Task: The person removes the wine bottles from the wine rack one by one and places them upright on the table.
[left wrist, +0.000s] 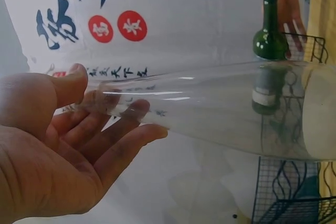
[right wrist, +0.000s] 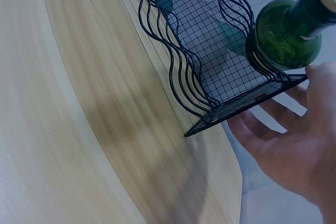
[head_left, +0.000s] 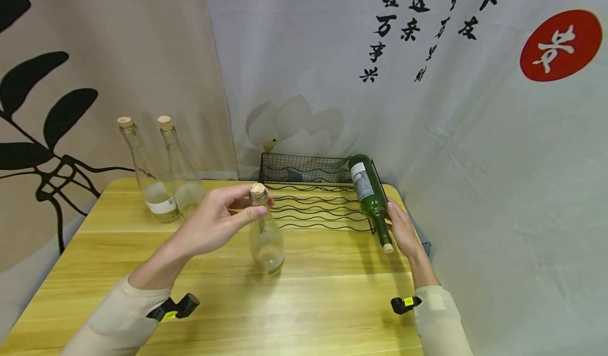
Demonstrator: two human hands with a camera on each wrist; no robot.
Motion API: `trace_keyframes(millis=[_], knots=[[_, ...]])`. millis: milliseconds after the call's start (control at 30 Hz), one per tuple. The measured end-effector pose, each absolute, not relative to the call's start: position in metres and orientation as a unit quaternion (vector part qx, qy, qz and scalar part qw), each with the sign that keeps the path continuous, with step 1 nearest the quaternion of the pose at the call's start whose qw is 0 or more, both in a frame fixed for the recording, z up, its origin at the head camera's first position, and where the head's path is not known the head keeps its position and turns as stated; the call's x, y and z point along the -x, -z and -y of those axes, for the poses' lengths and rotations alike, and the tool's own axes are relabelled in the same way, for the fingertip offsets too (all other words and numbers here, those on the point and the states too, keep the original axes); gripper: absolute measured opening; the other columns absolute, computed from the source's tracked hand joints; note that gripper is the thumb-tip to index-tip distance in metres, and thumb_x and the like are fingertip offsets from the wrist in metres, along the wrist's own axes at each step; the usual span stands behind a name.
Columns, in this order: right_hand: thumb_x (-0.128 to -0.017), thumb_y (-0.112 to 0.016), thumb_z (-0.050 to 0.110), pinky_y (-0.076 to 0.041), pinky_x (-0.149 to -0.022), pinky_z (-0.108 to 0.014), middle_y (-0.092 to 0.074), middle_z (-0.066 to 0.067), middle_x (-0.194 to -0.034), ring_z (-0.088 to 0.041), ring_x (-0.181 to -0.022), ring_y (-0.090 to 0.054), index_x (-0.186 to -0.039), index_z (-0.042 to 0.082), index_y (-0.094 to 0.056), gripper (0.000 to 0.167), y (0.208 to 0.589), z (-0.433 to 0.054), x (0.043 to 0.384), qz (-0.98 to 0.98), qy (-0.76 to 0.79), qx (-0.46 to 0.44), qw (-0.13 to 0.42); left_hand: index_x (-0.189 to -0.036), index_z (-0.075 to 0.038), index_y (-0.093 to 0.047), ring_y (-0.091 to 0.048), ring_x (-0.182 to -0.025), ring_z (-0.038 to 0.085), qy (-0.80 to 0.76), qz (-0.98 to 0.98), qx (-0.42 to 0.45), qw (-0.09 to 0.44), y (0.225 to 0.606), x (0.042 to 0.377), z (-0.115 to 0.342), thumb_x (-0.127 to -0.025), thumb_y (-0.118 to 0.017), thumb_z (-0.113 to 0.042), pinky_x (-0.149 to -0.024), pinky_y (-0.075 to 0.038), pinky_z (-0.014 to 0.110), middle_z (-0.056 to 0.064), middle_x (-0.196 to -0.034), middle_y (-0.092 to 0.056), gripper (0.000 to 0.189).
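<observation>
My left hand (head_left: 216, 221) pinches the neck of a clear glass bottle (head_left: 267, 242) between thumb and fingers. This bottle has a cork stopper (head_left: 258, 190) and stands over the front part of the table; whether its base touches the wood I cannot tell. A green glass bottle (head_left: 366, 184) lies at the right end of a black wire rack (head_left: 313, 211), its corked neck pointing toward me. Against the outer side of that rack end rests my right hand (right wrist: 299, 135), fingers loosely extended and thumb by the upper corner, close to the green bottle (right wrist: 283, 35).
Two more corked clear bottles, one with a white label (head_left: 161, 207) and another beside it (head_left: 187, 190), stand at the table's back left. The wooden table (head_left: 304, 314) ends at a printed cloth backdrop (head_left: 304, 45) behind the rack and on the right.
</observation>
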State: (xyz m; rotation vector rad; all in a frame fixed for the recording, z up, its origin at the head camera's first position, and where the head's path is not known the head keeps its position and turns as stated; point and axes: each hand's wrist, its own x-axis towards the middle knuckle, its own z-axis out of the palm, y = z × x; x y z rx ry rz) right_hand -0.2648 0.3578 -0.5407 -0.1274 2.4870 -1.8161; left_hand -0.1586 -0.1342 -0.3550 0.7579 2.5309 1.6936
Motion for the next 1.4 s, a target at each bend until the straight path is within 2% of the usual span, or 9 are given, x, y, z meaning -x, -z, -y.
trace_keyframes(millis=[133, 400, 667, 933, 1000, 1167, 1233, 1300, 1400], knots=[[-0.124, -0.026, 0.05, -0.057, -0.107, -0.018, -0.046, -0.023, -0.175, 0.008, -0.129, -0.061, -0.181, 0.014, -0.024, 0.068, 0.54, -0.357, 0.266, -0.81, 0.584, 0.039, 0.031, -0.131, -0.022, -0.079, -0.083, -0.115, 0.025, -0.531, -0.812, -0.241, 0.007, 0.36, 0.158, 0.138, -0.11, -0.076, -0.018, -0.096, -0.069, 0.026, -0.002, -0.129, -0.084, 0.022], [-0.124, -0.026, 0.05, -0.057, -0.105, -0.016, -0.046, -0.022, -0.175, 0.007, -0.129, -0.061, -0.181, 0.015, -0.025, 0.067, 0.54, -0.357, 0.267, -0.809, 0.585, 0.04, 0.03, -0.132, -0.021, -0.079, -0.082, -0.115, 0.013, -0.516, -0.82, -0.248, 0.007, 0.37, 0.16, 0.143, -0.11, -0.075, -0.018, -0.097, -0.068, 0.026, 0.002, -0.128, -0.085, 0.023], [-0.124, -0.026, 0.053, -0.053, -0.124, -0.05, -0.048, -0.021, -0.174, 0.004, -0.131, -0.061, -0.181, 0.019, -0.026, 0.066, 0.54, -0.358, 0.263, -0.813, 0.581, 0.034, 0.03, -0.13, -0.023, -0.079, -0.082, -0.116, 0.019, -0.504, -0.822, -0.264, -0.001, 0.376, 0.161, 0.144, -0.109, -0.076, -0.016, -0.097, -0.07, 0.03, -0.003, -0.123, -0.084, 0.022], [-0.124, -0.027, 0.05, -0.058, -0.109, -0.023, -0.048, -0.021, -0.174, 0.009, -0.128, -0.064, -0.18, 0.019, -0.028, 0.064, 0.54, -0.356, 0.262, -0.809, 0.586, 0.046, 0.027, -0.13, -0.023, -0.079, -0.082, -0.116, 0.017, -0.497, -0.827, -0.261, -0.006, 0.379, 0.162, 0.147, -0.109, -0.075, -0.016, -0.097, -0.069, 0.03, -0.003, -0.122, -0.084, 0.022], [-0.125, -0.026, 0.05, -0.058, -0.112, -0.027, -0.048, -0.021, -0.174, 0.008, -0.128, -0.064, -0.181, 0.019, -0.028, 0.064, 0.54, -0.356, 0.262, -0.809, 0.586, 0.046, 0.026, -0.13, -0.022, -0.079, -0.082, -0.117, 0.017, -0.496, -0.829, -0.26, -0.009, 0.38, 0.162, 0.147, -0.109, -0.075, -0.016, -0.097, -0.069, 0.028, -0.003, -0.123, -0.084, 0.022], [-0.124, -0.026, 0.051, -0.052, -0.126, -0.053, -0.047, -0.021, -0.175, 0.007, -0.13, -0.061, -0.181, 0.018, -0.026, 0.066, 0.54, -0.357, 0.263, -0.812, 0.582, 0.041, 0.027, -0.13, -0.023, -0.079, -0.081, -0.117, 0.016, -0.485, -0.834, -0.263, -0.018, 0.38, 0.162, 0.147, -0.11, -0.075, -0.017, -0.099, -0.069, 0.032, -0.004, -0.122, -0.084, 0.021], [-0.124, -0.026, 0.051, -0.049, -0.128, -0.058, -0.046, -0.022, -0.176, 0.007, -0.13, -0.06, -0.181, 0.018, -0.025, 0.066, 0.54, -0.357, 0.262, -0.812, 0.581, 0.04, 0.027, -0.129, -0.024, -0.079, -0.081, -0.115, 0.015, -0.481, -0.835, -0.264, -0.018, 0.38, 0.162, 0.146, -0.11, -0.075, -0.018, -0.098, -0.069, 0.035, -0.005, -0.121, -0.083, 0.021], [-0.124, -0.026, 0.051, -0.051, -0.127, -0.054, -0.047, -0.022, -0.175, 0.007, -0.13, -0.06, -0.181, 0.017, -0.025, 0.066, 0.54, -0.357, 0.262, -0.812, 0.581, 0.04, 0.027, -0.129, -0.026, -0.078, -0.08, -0.114, 0.014, -0.481, -0.836, -0.265, -0.016, 0.379, 0.162, 0.146, -0.11, -0.075, -0.019, -0.097, -0.069, 0.036, -0.006, -0.12, -0.083, 0.02], [-0.124, -0.026, 0.051, -0.056, -0.119, -0.036, -0.048, -0.021, -0.174, 0.007, -0.129, -0.062, -0.181, 0.018, -0.026, 0.066, 0.541, -0.357, 0.263, -0.811, 0.583, 0.041, 0.027, -0.129, -0.027, -0.078, -0.08, -0.113, 0.013, -0.479, -0.837, -0.264, -0.015, 0.379, 0.161, 0.145, -0.11, -0.075, -0.02, -0.095, -0.069, 0.036, -0.006, -0.119, -0.083, 0.02]])
